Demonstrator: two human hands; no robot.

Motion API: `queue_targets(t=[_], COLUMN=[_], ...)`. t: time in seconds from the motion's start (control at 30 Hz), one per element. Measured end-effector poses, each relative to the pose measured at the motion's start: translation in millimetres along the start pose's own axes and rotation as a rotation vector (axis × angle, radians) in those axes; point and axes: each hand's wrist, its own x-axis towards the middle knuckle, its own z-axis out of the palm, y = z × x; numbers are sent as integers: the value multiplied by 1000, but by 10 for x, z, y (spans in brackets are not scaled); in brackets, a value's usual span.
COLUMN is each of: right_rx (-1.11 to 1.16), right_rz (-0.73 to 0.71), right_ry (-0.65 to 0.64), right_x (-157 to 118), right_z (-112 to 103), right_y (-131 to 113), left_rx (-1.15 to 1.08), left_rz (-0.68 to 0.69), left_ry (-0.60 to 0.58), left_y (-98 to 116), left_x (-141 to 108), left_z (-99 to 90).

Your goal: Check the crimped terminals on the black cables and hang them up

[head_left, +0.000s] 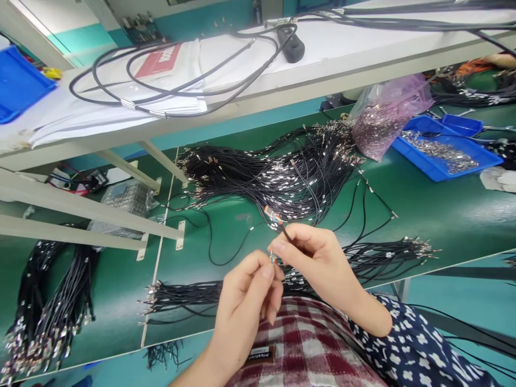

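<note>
Near the bench's front edge, my left hand [248, 301] pinches a cable end with small coloured wires [273, 259] between thumb and fingers. Close beside it on the right, my right hand [318, 263] is closed, its thumb and forefinger at the tip of that cable end. A tool with an orange tip and a dark handle [273, 215] sticks out up and left from my right hand. Under and beside both hands lies a bundle of black cables [189, 292] with metal ends. A larger pile of black cables [258, 177] lies behind them on the green bench [242, 215].
At the right are a blue tray [439, 172] of metal parts and a pink plastic bag [379, 118]. A raised white shelf [237, 107] bears looped cable, papers and a black object. More cables [68, 290] hang together at the left, near shelf legs [121, 215].
</note>
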Motion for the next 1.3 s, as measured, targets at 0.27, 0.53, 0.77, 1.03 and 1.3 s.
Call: queue_targets(t=[0.27, 0.53, 0.77, 1.03, 1.3], right_rx=[-147, -60, -13, 63, 37], right_rz=[-22, 2, 40, 54, 78], right_ry=[44, 34, 34, -12, 21], right_x=[-40, -28, -19, -25, -32], right_z=[20, 36, 31, 35, 22], right_y=[52, 36, 13, -32, -77], left_rx=[-140, -161, -174, -144, -123], left_rz=[-58, -57, -69, -57, -27], left_ry=[19, -6, -10, -25, 54], left_y=[-13, 9, 18, 32, 68], left_x=[72, 68, 48, 29, -27], left_z=[7, -19, -6, -25, 22])
